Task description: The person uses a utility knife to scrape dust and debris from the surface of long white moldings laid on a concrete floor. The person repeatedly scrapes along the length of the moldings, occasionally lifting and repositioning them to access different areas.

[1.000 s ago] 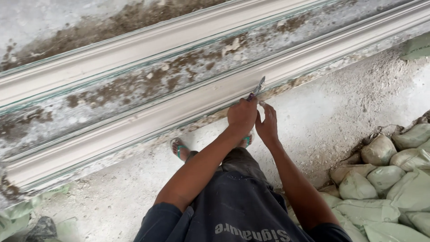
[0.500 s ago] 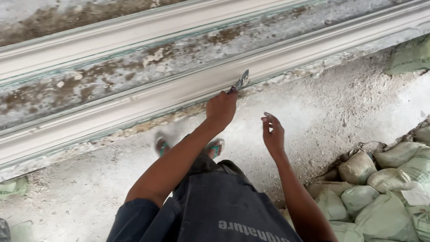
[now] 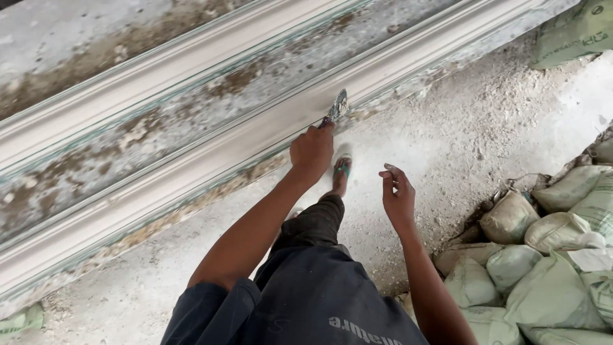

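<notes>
My left hand (image 3: pixel 313 153) grips the handle of a small putty knife (image 3: pixel 336 107). Its blade tip rests on the lower edge of a long white plaster moulding (image 3: pixel 211 160) that runs diagonally across the view. My right hand (image 3: pixel 397 198) hangs free over the dusty floor to the right, fingers loosely apart, holding nothing. A second white moulding (image 3: pixel 128 102) lies parallel farther up, with a stained grey strip (image 3: pixel 159 137) between the two.
Several filled pale green sacks (image 3: pixel 549 255) are piled at the right. Another sack (image 3: pixel 575 32) lies at the top right and a flat one (image 3: pixel 19 319) at the bottom left. My foot in a green sandal (image 3: pixel 343 167) stands on the rubble-strewn floor (image 3: pixel 485 128).
My right hand has come off the knife and dropped away to the right. My left hand has kept the blade on the moulding while I shifted along it.
</notes>
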